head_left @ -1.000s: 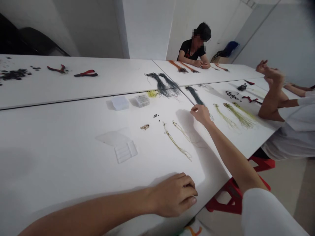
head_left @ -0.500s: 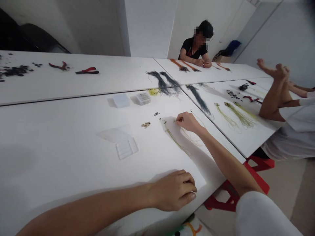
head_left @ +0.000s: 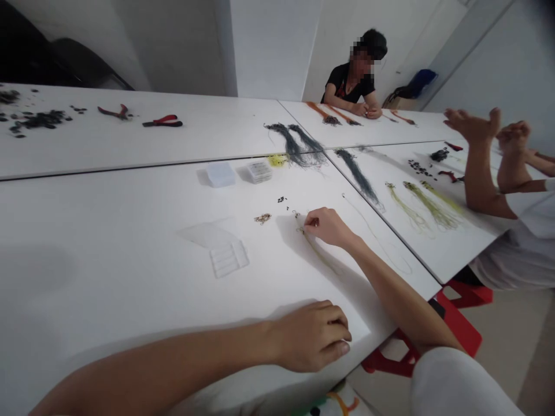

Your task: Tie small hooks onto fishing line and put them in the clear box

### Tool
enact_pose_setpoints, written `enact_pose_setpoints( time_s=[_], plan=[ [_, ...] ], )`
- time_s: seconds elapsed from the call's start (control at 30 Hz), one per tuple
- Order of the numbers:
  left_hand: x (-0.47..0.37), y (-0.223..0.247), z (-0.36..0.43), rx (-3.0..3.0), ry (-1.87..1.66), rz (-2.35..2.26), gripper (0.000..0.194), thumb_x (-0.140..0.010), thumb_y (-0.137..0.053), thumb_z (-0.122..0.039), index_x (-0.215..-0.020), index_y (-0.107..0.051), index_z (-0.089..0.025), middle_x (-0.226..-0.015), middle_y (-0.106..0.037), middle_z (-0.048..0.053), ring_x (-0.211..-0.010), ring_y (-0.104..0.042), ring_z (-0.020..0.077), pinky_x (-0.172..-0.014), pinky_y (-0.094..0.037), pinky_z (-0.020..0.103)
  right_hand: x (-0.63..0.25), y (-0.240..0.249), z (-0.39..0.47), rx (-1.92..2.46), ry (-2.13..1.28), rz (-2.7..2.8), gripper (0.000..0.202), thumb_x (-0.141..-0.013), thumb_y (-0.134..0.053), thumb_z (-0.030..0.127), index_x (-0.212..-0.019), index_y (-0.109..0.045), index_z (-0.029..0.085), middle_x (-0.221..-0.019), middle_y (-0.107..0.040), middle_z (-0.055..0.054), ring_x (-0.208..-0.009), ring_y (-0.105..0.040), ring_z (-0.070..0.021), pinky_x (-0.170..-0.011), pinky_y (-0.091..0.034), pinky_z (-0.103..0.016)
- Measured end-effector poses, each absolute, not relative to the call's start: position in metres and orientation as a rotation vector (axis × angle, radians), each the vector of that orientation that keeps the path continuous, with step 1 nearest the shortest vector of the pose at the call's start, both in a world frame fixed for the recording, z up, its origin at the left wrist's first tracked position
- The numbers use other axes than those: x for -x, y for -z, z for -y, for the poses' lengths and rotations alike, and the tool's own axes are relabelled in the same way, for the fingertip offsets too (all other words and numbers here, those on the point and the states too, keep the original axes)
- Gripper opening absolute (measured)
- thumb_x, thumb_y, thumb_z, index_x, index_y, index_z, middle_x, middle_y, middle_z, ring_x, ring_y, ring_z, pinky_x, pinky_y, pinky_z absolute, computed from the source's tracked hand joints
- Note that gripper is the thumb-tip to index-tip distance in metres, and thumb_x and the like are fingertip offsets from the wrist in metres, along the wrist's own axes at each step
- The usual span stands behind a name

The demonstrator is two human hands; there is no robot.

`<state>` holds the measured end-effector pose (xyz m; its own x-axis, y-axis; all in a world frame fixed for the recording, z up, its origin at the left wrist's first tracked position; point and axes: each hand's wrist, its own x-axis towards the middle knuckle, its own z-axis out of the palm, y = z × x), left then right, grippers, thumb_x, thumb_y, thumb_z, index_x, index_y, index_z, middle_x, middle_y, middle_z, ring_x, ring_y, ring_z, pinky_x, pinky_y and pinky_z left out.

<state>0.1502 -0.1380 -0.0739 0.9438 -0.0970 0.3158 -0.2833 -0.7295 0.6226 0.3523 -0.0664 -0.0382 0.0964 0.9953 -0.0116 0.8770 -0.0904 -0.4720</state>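
My right hand (head_left: pixel 329 226) is closed in a pinch over a thin bundle of pale green fishing line (head_left: pixel 321 254). Small fishing hooks (head_left: pixel 297 215) show at the upper end, just left of my fingertips. What lies right between the fingertips is mostly hidden. My left hand (head_left: pixel 314 335) rests palm down near the table's front edge, its fingers loosely bent and slightly apart, with nothing visible in it. A small pile of bronze-coloured hooks (head_left: pixel 262 218) and a few tiny black pieces (head_left: pixel 282 199) lie beyond the bundle. To the right, a single hooked line (head_left: pixel 376 234) curves across the table.
A clear compartment box (head_left: pixel 229 258) lies with its lid spread. Two small plastic boxes (head_left: pixel 220 174) stand farther back. Dark line bundles (head_left: pixel 358 176), red-handled pliers (head_left: pixel 163 121) and black pieces (head_left: pixel 45 119) lie around. Co-workers sit across and at right, one with raised hands (head_left: pixel 479 127).
My right hand has moved left and nearer to me, onto the green line bundle. My left hand stays resting. The camera has turned slightly left. A co-worker's raised hand at right has spread open.
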Motion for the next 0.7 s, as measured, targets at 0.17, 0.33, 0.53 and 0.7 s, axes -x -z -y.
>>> enact_pose_setpoints(
  time_s=[0.17,0.33,0.53,0.7],
  plan=[
    [-0.150,0.076,0.137,-2.376,-0.341,0.265,0.023,-0.095,-0.049,-0.026,-0.101,-0.066,-0.013,-0.102,-0.065,0.008,-0.093,-0.059,0.0180,-0.093,-0.045,0.028,-0.348,0.044,0.070,2.024,-0.503,1.845,0.012,-0.075,-0.061,0.013,-0.068,-0.069,0.019,-0.070,-0.070,-0.002,-0.065,-0.060,-0.0162,-0.064,-0.042,-0.028],
    [-0.150,0.075,0.136,-2.390,-0.334,0.272,0.023,-0.095,-0.048,-0.027,-0.101,-0.066,-0.013,-0.103,-0.065,0.008,-0.094,-0.059,0.0178,-0.093,-0.044,0.028,-0.353,0.047,0.075,2.039,-0.467,1.799,0.014,-0.075,-0.056,0.013,-0.069,-0.067,0.018,-0.072,-0.070,-0.003,-0.067,-0.061,-0.0174,-0.064,-0.043,-0.030],
    [-0.151,0.075,0.135,-2.389,-0.310,0.287,0.023,-0.096,-0.047,-0.027,-0.102,-0.065,-0.014,-0.105,-0.065,0.008,-0.096,-0.059,0.0179,-0.095,-0.043,0.028,-0.359,0.045,0.081,1.984,-0.536,1.703,0.013,-0.078,-0.057,0.018,-0.072,-0.068,0.019,-0.070,-0.068,-0.002,-0.064,-0.058,-0.0155,-0.060,-0.043,-0.027],
    [-0.151,0.075,0.136,-2.392,-0.309,0.297,0.023,-0.096,-0.047,-0.027,-0.100,-0.065,-0.014,-0.104,-0.065,0.008,-0.096,-0.059,0.0175,-0.095,-0.043,0.028,-0.358,0.047,0.079,1.985,-0.454,1.659,0.013,-0.078,-0.057,0.019,-0.071,-0.068,0.019,-0.070,-0.068,-0.002,-0.063,-0.056,-0.0155,-0.062,-0.042,-0.029]
  ],
)
